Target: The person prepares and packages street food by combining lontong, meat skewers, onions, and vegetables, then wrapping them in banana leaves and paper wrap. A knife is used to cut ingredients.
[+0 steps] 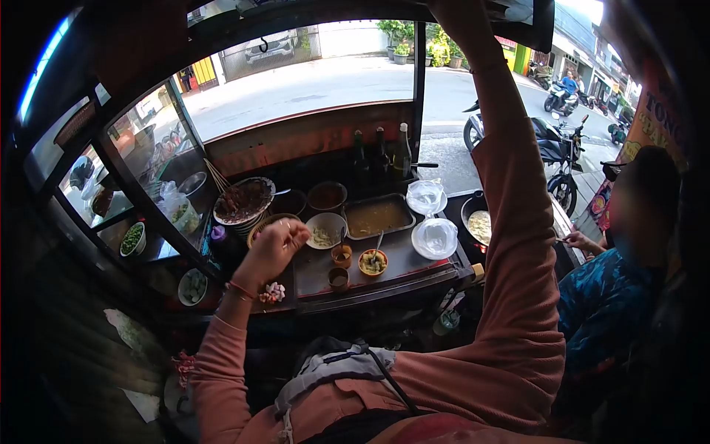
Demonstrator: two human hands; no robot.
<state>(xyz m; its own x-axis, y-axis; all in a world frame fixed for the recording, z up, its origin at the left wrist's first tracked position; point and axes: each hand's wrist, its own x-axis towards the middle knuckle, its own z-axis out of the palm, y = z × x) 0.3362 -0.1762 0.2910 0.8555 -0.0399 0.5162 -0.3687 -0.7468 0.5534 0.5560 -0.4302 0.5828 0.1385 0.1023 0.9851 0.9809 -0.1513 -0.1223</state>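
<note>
My left hand (275, 248) is raised over the left part of the counter, fingers curled in; whether anything is inside them is hidden. Below it sits a small heap of pink and white pieces (272, 293). Beside it are a white bowl of pale food (324, 231) and a stack of bowls topped with dark sauce (244, 201). My right arm stretches up to the top edge of the view, where my right hand (457, 21) is only partly seen and its fingers are hidden. Below that arm lies a clear plastic container with its lid up (435, 238).
A metal tray of brown liquid (379, 217), an orange bowl with a spoon (373, 262) and small cups (339, 278) stand on the counter. Bottles (401, 152) line the back. At right are a pan (479, 222) and a person in a blue shirt (610, 303). A motorcycle (551, 144) stands outside.
</note>
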